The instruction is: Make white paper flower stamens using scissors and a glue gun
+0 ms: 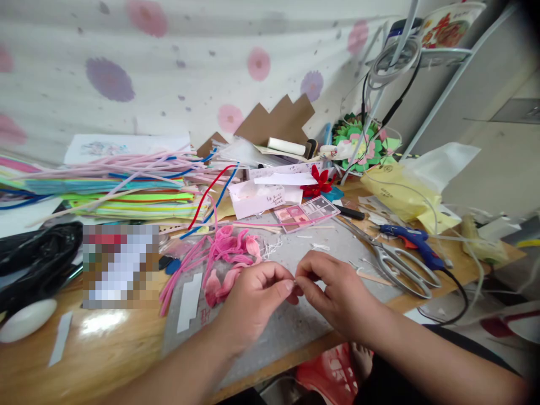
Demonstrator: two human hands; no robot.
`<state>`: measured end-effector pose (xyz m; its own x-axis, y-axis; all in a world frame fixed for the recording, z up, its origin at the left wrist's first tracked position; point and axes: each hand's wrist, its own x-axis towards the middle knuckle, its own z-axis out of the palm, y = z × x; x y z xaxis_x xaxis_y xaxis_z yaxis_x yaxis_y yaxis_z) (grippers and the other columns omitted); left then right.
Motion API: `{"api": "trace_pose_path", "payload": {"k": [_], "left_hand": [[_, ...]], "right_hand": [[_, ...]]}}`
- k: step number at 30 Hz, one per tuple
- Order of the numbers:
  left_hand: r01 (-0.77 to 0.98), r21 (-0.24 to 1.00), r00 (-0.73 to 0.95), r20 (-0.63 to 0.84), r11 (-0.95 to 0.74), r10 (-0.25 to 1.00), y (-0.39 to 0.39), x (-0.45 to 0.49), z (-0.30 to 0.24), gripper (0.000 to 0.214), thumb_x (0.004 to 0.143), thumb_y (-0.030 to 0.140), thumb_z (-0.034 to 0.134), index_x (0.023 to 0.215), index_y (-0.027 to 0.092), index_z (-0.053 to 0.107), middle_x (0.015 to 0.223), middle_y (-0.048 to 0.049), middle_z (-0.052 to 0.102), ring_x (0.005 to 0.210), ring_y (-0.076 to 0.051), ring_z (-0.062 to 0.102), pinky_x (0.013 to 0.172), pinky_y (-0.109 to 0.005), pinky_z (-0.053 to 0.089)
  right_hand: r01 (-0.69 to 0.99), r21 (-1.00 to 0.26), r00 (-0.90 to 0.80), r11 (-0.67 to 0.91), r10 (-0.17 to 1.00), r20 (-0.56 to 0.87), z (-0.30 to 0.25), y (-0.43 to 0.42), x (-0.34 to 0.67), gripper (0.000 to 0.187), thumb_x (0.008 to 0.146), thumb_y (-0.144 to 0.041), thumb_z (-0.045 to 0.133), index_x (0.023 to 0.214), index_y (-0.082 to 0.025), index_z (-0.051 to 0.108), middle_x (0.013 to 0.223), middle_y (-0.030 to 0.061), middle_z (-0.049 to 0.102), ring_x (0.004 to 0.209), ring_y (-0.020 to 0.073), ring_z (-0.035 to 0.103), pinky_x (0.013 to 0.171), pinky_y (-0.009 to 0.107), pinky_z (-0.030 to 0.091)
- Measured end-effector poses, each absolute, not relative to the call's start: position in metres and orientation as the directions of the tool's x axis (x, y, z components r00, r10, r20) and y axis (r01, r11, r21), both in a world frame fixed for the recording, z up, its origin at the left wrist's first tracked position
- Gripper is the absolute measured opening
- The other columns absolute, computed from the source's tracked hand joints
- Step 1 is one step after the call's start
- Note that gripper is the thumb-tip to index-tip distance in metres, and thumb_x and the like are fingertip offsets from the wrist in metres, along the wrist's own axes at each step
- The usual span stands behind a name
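My left hand (261, 301) and my right hand (333, 289) meet above the grey cutting mat (270, 360). Thumb and fingers of each are pinched together, tip against tip. Whatever sits between the fingertips is too small to name. Just behind my left hand lie pink fuzzy-stem petals (228, 244), with long pink stems (181, 275) trailing to the left. Beside them rests a white paper strip (189, 304). Thin white scraps (320, 246) are scattered on the mat beyond my hands.
Large scissors (392, 259) and a blue glue gun (415, 242) with its cable lie at the right. Bundles of coloured pipe cleaners (126, 205) fill the back left. A red flower (318, 183) stands near white boxes (257, 197). A white oval object (27, 320) sits far left.
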<state>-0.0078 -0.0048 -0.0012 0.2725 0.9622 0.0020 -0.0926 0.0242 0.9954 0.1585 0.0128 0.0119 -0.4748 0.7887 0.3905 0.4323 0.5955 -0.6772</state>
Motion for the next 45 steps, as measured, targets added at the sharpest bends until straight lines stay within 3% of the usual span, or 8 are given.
{"api": "trace_pose_path", "payload": {"k": [10, 15, 22, 27, 32, 39, 42, 45], "left_hand": [[0.138, 0.987, 0.237, 0.051, -0.086, 0.970, -0.009, -0.008, 0.004, 0.012, 0.078, 0.018, 0.056, 0.069, 0.015, 0.063, 0.067, -0.0023, 0.062, 0.066, -0.015, 0.056, 0.064, -0.026, 0.043], [0.138, 0.990, 0.234, 0.005, -0.038, 0.972, -0.010, -0.005, 0.008, 0.012, 0.074, 0.017, 0.058, 0.065, 0.014, 0.066, 0.066, -0.0042, 0.066, 0.065, -0.016, 0.058, 0.063, -0.027, 0.044], [0.120, 0.993, 0.166, -0.015, -0.005, 0.986, -0.013, -0.001, 0.004, 0.013, 0.070, 0.018, 0.059, 0.061, 0.016, 0.068, 0.059, -0.0019, 0.063, 0.058, -0.014, 0.055, 0.054, -0.024, 0.041], [0.145, 0.989, 0.196, -0.015, -0.014, 0.980, -0.013, -0.001, 0.000, 0.013, 0.071, 0.019, 0.060, 0.063, 0.015, 0.068, 0.057, -0.0015, 0.063, 0.056, -0.014, 0.056, 0.055, -0.024, 0.042], [0.315, 0.923, 0.183, 0.168, -0.220, 0.969, -0.012, -0.002, -0.001, 0.007, 0.070, 0.020, 0.067, 0.074, 0.016, 0.072, 0.072, -0.0042, 0.067, 0.071, -0.018, 0.061, 0.067, -0.028, 0.045], [0.497, 0.794, 0.151, 0.317, -0.349, 0.936, -0.009, -0.001, -0.007, 0.005, 0.065, 0.016, 0.071, 0.063, 0.019, 0.067, 0.071, -0.0049, 0.067, 0.073, -0.022, 0.062, 0.074, -0.034, 0.044], [0.465, 0.821, 0.146, 0.297, -0.331, 0.943, -0.008, -0.002, -0.008, 0.007, 0.063, 0.014, 0.069, 0.060, 0.019, 0.065, 0.066, -0.0037, 0.065, 0.070, -0.020, 0.060, 0.070, -0.033, 0.043], [0.329, 0.926, 0.104, 0.160, -0.185, 0.982, -0.005, -0.003, -0.006, 0.008, 0.061, 0.012, 0.065, 0.057, 0.019, 0.062, 0.063, -0.0018, 0.062, 0.064, -0.018, 0.056, 0.062, -0.029, 0.042]], "right_hand": [[0.498, -0.657, -0.491, 0.566, 0.809, 0.324, 0.010, 0.010, 0.159, 0.016, 0.083, -0.009, 0.048, 0.071, -0.020, 0.048, 0.067, -0.0020, 0.054, 0.060, 0.0103, 0.051, 0.055, 0.021, 0.040], [0.519, -0.605, -0.531, 0.604, 0.783, 0.326, 0.012, 0.010, 0.163, 0.017, 0.084, -0.013, 0.047, 0.069, -0.021, 0.050, 0.062, -0.0023, 0.055, 0.053, 0.0109, 0.051, 0.050, 0.020, 0.041], [0.437, -0.590, -0.611, 0.679, 0.706, 0.359, 0.003, 0.016, 0.174, 0.011, 0.085, -0.023, 0.053, 0.078, -0.023, 0.061, 0.069, 0.0007, 0.066, 0.059, 0.0141, 0.063, 0.051, 0.021, 0.050], [0.478, -0.559, -0.588, 0.678, 0.719, 0.369, -0.005, 0.015, 0.177, 0.014, 0.084, -0.025, 0.052, 0.072, -0.024, 0.059, 0.060, -0.0013, 0.062, 0.050, 0.0129, 0.059, 0.045, 0.021, 0.047], [0.530, -0.447, -0.642, 0.720, 0.686, 0.343, 0.003, 0.018, 0.175, 0.016, 0.082, -0.021, 0.050, 0.067, -0.023, 0.055, 0.056, -0.0022, 0.059, 0.046, 0.0124, 0.055, 0.042, 0.022, 0.043], [0.533, -0.277, -0.675, 0.799, 0.599, 0.431, 0.003, 0.023, 0.167, 0.016, 0.075, -0.015, 0.048, 0.061, -0.023, 0.053, 0.051, -0.0009, 0.056, 0.041, 0.0145, 0.053, 0.039, 0.025, 0.039], [0.513, -0.317, -0.699, 0.798, 0.602, 0.385, 0.002, 0.026, 0.168, 0.017, 0.079, -0.017, 0.049, 0.064, -0.023, 0.056, 0.055, -0.0005, 0.058, 0.044, 0.0152, 0.056, 0.041, 0.026, 0.043], [0.498, -0.410, -0.658, 0.765, 0.641, 0.397, 0.005, 0.031, 0.173, 0.009, 0.083, -0.024, 0.053, 0.083, -0.025, 0.062, 0.074, 0.0034, 0.066, 0.062, 0.0182, 0.064, 0.053, 0.028, 0.051]]}}
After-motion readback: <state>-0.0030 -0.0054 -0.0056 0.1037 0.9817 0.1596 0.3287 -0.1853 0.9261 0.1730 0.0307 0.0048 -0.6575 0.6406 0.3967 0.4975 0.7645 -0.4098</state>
